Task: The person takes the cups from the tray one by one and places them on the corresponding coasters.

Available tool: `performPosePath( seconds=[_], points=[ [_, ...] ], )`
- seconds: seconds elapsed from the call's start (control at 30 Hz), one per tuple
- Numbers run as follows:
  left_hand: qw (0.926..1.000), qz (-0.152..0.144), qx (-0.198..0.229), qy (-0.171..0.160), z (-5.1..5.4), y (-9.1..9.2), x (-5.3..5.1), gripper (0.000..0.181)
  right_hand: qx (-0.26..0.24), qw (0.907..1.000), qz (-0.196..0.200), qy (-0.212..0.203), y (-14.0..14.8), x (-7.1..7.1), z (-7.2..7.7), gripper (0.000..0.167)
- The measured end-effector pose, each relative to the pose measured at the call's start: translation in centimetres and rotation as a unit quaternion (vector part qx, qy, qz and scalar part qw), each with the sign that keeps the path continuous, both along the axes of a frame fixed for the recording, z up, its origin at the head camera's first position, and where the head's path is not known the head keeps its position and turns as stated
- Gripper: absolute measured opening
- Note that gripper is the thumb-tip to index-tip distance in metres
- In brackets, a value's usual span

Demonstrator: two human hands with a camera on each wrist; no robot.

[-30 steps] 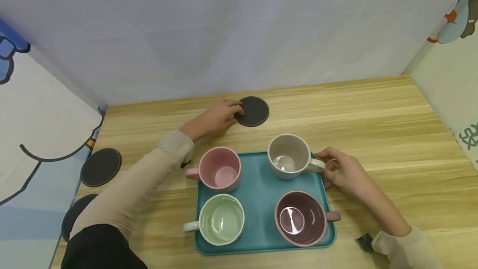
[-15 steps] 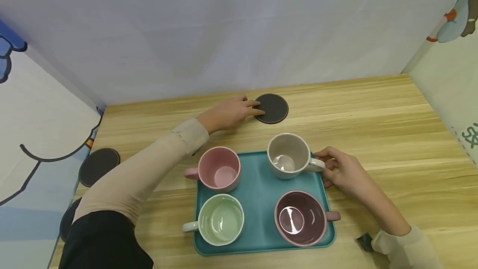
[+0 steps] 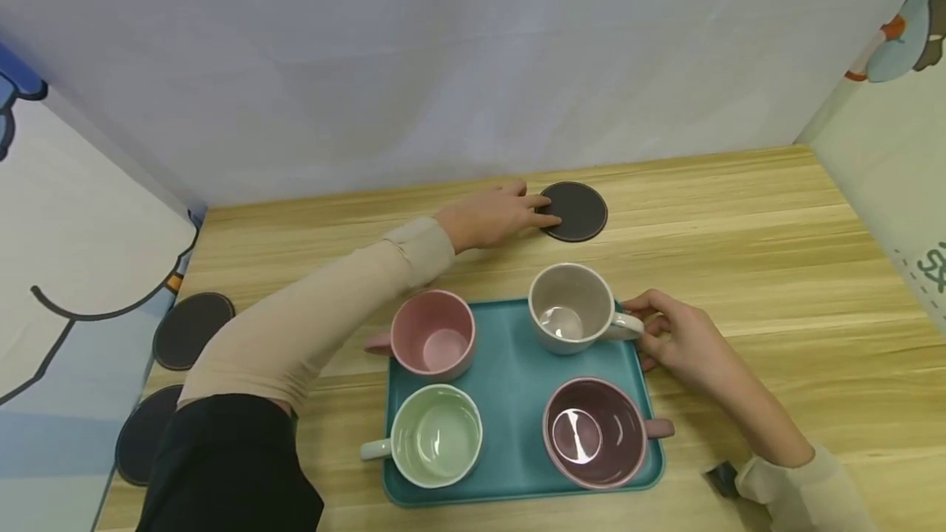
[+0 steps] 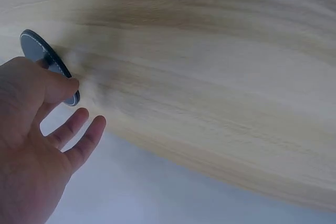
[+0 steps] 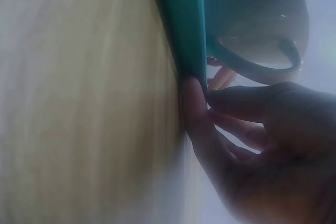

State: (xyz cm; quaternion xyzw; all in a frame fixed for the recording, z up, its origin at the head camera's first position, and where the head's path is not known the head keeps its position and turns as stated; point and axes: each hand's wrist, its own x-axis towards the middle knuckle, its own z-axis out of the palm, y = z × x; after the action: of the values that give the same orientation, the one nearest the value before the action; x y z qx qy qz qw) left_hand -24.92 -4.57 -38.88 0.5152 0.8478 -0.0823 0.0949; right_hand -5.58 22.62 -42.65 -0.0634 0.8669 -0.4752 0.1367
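Observation:
My left hand (image 3: 491, 216) pinches the left edge of a round black coaster (image 3: 580, 212) near the back of the table. In the left wrist view the thumb lies at the coaster's (image 4: 34, 48) rim, and two other fingers extend clear of it. My right hand (image 3: 680, 339) grips the right side of a teal tray (image 3: 506, 401), its thumb and a finger pinching the tray's rim (image 5: 186, 30). On the tray stand a cream mug (image 3: 550, 310) beside that hand, a pink mug (image 3: 436, 335), a light green mug (image 3: 438, 436) and a plum mug (image 3: 594, 433).
Two more black coasters, an upper coaster (image 3: 192, 331) and a lower coaster (image 3: 148, 433), lie at the table's left edge. A pale cloth wall (image 3: 443, 64) rises behind the wooden table (image 3: 776, 269). Printed panels border both sides. Mug handles overhang the tray's sides.
My left hand and the coaster have moved to the right along the back of the table. The left sleeve shifted, uncovering more of the lower left coaster. My right hand, tray and mugs stayed put.

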Motion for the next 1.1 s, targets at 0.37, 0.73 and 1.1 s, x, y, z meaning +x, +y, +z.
performPosePath(
  seconds=[0.37, 0.73, 1.1],
  points=[
    [0.9987, -0.001, -0.046, 0.023, 0.1, 2.4, -0.2, 0.053, -0.002, 1.0000, 0.000, -0.002, 0.0, 0.1, 0.0, 0.039],
    [0.9981, -0.011, -0.053, 0.029, 0.0, 3.8, 0.1, 0.052, -0.002, 1.0000, 0.003, 0.004, 0.1, 0.3, -0.1, 0.039],
    [0.9983, 0.000, -0.056, 0.017, 0.2, 4.7, 0.2, 0.054, -0.003, 1.0000, 0.000, 0.003, 0.5, 0.6, 0.0, 0.039]
  ],
)
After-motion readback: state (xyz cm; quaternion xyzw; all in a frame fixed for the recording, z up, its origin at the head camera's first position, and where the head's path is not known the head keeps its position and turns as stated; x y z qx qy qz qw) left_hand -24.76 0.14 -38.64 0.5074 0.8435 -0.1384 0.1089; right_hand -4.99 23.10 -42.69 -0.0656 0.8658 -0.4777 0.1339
